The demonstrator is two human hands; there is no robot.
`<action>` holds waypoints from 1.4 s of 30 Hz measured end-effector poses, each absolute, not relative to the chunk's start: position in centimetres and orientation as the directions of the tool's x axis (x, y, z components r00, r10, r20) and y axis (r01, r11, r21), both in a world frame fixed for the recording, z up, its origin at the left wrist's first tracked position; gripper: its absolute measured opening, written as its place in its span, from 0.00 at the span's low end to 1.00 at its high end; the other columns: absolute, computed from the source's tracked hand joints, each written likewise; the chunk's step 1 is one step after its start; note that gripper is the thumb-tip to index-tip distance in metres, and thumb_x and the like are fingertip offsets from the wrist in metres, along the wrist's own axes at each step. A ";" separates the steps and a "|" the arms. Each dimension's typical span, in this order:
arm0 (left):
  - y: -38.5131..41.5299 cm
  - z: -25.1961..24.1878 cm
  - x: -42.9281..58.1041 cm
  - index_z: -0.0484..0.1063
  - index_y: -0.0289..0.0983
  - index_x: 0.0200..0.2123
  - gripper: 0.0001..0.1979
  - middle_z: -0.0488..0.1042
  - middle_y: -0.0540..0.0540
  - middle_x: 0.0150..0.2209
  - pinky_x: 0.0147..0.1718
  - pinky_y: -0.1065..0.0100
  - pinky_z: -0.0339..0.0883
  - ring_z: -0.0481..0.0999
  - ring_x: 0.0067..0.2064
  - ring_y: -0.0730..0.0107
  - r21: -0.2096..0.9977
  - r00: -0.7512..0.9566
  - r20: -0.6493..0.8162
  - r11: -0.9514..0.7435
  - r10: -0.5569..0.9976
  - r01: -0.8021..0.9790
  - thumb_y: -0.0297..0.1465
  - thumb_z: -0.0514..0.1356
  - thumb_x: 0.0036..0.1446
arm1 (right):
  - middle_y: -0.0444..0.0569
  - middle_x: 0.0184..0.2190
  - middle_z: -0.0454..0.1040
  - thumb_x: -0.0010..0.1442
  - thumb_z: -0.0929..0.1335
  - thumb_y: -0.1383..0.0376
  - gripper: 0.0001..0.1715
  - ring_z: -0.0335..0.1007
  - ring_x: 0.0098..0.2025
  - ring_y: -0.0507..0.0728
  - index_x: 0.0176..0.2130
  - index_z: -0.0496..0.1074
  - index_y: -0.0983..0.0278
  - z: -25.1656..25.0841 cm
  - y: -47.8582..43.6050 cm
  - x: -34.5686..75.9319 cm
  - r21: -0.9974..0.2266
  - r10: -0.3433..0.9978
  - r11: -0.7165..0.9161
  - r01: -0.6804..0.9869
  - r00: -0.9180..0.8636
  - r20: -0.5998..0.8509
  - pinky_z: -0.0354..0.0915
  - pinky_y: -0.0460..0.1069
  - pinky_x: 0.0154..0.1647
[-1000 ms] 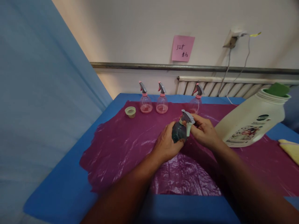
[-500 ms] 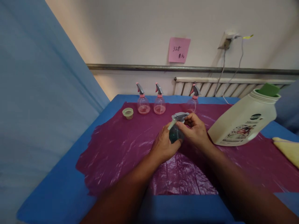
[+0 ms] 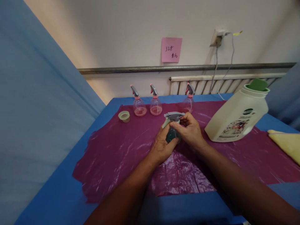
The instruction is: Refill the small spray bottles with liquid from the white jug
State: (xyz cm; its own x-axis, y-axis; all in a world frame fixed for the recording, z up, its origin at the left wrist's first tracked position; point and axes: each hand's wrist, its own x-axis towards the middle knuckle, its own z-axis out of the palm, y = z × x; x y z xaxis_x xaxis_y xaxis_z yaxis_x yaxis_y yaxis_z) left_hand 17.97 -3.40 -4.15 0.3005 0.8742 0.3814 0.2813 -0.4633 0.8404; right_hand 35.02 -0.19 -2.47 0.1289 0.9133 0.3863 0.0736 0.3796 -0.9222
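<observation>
A small spray bottle [image 3: 172,135] with dark green liquid and a grey-white trigger head stands between my hands, above the purple plastic sheet [image 3: 112,153]. My left hand [image 3: 161,145] is wrapped round the bottle's body, thumb at its near side. The fingers of my right hand [image 3: 188,129] pinch the collar just under the spray head. Part of the bottle is hidden behind my fingers. Behind it stand three more spray bottles with pink collars: a left one [image 3: 140,107], a middle one [image 3: 156,106] and a right one [image 3: 188,101], partly covered by my right hand.
A small translucent cup [image 3: 124,117] sits at the left of the sheet. On the right stands a large cream jug [image 3: 234,120] with a green scoop [image 3: 257,84] in its mouth. A yellow cloth [image 3: 284,142] lies at the right edge. A blue curtain [image 3: 42,103] hangs at left.
The spray head has turned, so its nozzle now points more to the left. Both hands keep their hold on the bottle. The whole view has shifted slightly.
</observation>
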 end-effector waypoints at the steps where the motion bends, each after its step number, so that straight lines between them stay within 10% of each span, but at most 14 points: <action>1: -3.3 -4.2 17.9 0.64 0.50 0.78 0.37 0.68 0.43 0.77 0.80 0.43 0.59 0.67 0.78 0.50 0.843 0.302 0.376 -0.458 0.876 0.282 0.33 0.67 0.69 | 0.44 0.37 0.80 0.55 0.83 0.47 0.28 0.76 0.39 0.57 0.39 0.68 0.56 -2.4 -0.2 35.0 -0.928 0.920 0.367 0.061 0.124 0.371 0.72 0.53 0.44; 8: -3.1 -5.3 17.9 0.63 0.51 0.79 0.38 0.64 0.43 0.80 0.82 0.41 0.54 0.64 0.81 0.49 0.850 0.256 0.382 -0.446 0.888 0.279 0.35 0.68 0.69 | 0.47 0.40 0.82 0.53 0.83 0.46 0.29 0.79 0.43 0.59 0.42 0.71 0.56 -1.4 -0.2 35.1 -0.955 0.953 0.296 0.001 0.063 0.296 0.75 0.54 0.47; 15: -3.4 -5.0 18.1 0.61 0.52 0.80 0.39 0.59 0.45 0.83 0.83 0.40 0.51 0.57 0.83 0.48 0.854 0.252 0.381 -0.443 0.889 0.271 0.34 0.66 0.70 | 0.53 0.55 0.85 0.61 0.79 0.42 0.42 0.82 0.56 0.63 0.66 0.70 0.53 -0.2 -0.6 36.3 -0.922 0.935 0.348 -0.169 -0.008 0.355 0.77 0.59 0.59; 42: -3.3 -4.2 18.0 0.51 0.60 0.83 0.45 0.57 0.46 0.82 0.81 0.38 0.56 0.62 0.81 0.47 0.867 0.289 0.391 -0.455 0.874 0.203 0.30 0.67 0.72 | 0.49 0.50 0.82 0.58 0.82 0.58 0.36 0.81 0.52 0.60 0.63 0.77 0.57 -1.5 0.1 35.3 -0.856 0.852 0.516 -0.021 0.116 0.511 0.77 0.59 0.61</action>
